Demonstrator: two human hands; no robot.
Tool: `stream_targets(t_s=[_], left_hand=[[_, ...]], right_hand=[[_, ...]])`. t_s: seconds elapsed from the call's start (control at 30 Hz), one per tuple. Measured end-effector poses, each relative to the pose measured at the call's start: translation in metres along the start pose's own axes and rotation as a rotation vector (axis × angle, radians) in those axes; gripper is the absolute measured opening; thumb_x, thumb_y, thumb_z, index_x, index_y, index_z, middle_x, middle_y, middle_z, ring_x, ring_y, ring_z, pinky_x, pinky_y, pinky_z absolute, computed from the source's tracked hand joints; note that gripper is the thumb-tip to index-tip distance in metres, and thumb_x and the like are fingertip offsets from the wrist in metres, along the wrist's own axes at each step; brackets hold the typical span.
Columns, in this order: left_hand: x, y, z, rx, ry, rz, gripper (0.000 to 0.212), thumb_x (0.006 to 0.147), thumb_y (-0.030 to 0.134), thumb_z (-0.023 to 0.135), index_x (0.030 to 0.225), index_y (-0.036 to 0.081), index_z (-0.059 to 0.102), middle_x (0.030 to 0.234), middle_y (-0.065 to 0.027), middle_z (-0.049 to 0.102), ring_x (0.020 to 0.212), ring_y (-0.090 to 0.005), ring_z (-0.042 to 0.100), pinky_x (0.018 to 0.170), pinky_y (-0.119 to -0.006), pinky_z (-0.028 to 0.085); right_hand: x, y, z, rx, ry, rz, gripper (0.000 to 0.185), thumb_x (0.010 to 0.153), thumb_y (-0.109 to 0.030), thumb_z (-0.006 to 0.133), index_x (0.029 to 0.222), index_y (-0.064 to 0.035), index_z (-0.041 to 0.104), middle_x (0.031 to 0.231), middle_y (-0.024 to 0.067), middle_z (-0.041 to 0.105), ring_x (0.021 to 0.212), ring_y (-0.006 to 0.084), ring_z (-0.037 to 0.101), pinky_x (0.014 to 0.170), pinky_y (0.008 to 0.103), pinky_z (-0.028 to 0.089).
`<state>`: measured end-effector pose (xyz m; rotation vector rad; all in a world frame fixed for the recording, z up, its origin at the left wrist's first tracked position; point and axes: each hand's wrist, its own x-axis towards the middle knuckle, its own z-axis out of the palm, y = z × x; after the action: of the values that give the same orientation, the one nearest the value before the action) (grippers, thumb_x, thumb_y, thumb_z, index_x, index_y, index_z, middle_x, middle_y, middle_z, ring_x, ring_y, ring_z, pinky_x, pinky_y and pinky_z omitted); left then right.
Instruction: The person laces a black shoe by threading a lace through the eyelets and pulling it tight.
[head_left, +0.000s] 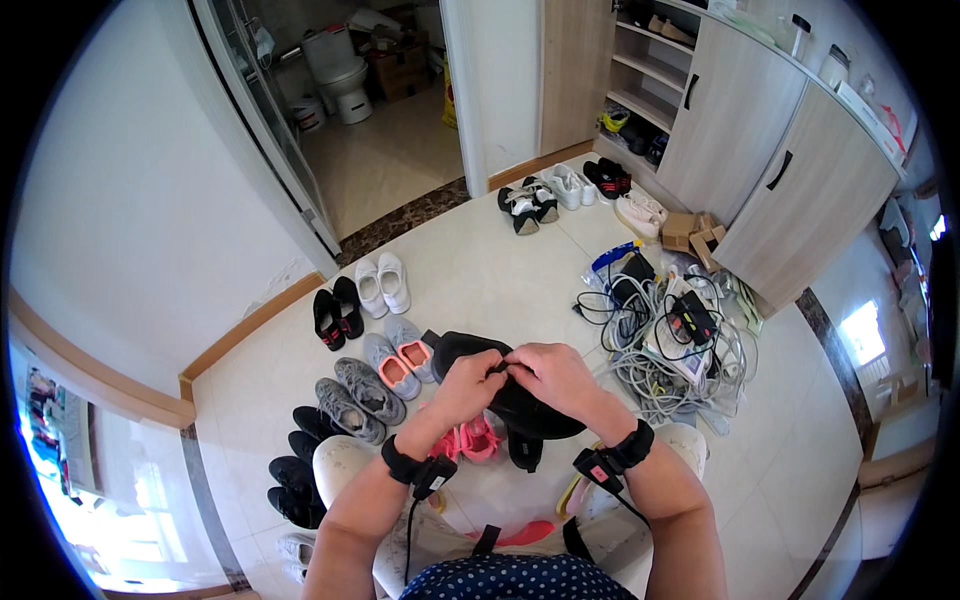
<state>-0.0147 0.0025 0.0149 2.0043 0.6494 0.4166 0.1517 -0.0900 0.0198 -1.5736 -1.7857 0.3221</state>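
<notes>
Both hands meet in front of me over a soft black item (536, 409), which looks like a bag or pouch; its exact kind is not clear. My left hand (474, 384) pinches a small dark strip or edge on it. Close against it, my right hand (551, 375) grips the same spot with bent fingers. A black strap-like piece (525, 450) hangs below the item. Partly hidden beneath my hands are pink shoes (478, 439) on the floor. Grey shoes with orange lining (401, 360) stand just beyond the left hand.
Several pairs of shoes, including grey sneakers (360, 397) and white shoes (382, 283), line the left. A tangled heap of cables (637, 360) lies right, near small cardboard boxes (686, 232). Behind stand a shoe cabinet (731, 120) and an open doorway with a toilet (345, 75).
</notes>
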Motion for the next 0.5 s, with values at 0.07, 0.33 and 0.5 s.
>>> stream_targets(t_s=[0.07,0.33,0.5], left_hand=[[-0.0005,-0.0021,-0.0008,0.011,-0.008,0.016,0.012,0.084,0.006,0.058,0.087,-0.005,0.054,0.067,-0.0134,0.051,0.061,-0.0190,0.047,0.058,-0.035,0.041],[-0.0003,0.0039,-0.0022,0.048,-0.091,0.000,0.016,0.084,0.011,0.056,0.088,-0.004,0.057,0.075,-0.0244,0.058,0.068,-0.0393,0.057,0.063,-0.044,0.045],[-0.0001,-0.0036,0.0027,0.035,-0.110,0.048,0.018,0.083,0.011,0.055,0.091,-0.005,0.059,0.078,-0.0247,0.060,0.072,-0.0396,0.060,0.066,-0.044,0.046]], right_hand=[[-0.0004,0.0008,0.0011,-0.054,-0.013,-0.030,0.011,0.084,-0.015,0.064,0.086,-0.0039,0.063,0.081,0.0129,0.067,0.077,0.0344,0.065,0.066,0.0442,0.052],[-0.0017,0.0033,-0.0007,-0.123,-0.079,-0.072,0.011,0.084,-0.014,0.061,0.080,-0.0041,0.060,0.080,0.0129,0.066,0.077,0.0339,0.066,0.068,0.0446,0.053],[0.0005,-0.0017,-0.0049,-0.167,-0.149,-0.080,0.012,0.081,-0.016,0.062,0.081,-0.0040,0.060,0.080,0.0120,0.065,0.076,0.0332,0.066,0.067,0.0437,0.053]])
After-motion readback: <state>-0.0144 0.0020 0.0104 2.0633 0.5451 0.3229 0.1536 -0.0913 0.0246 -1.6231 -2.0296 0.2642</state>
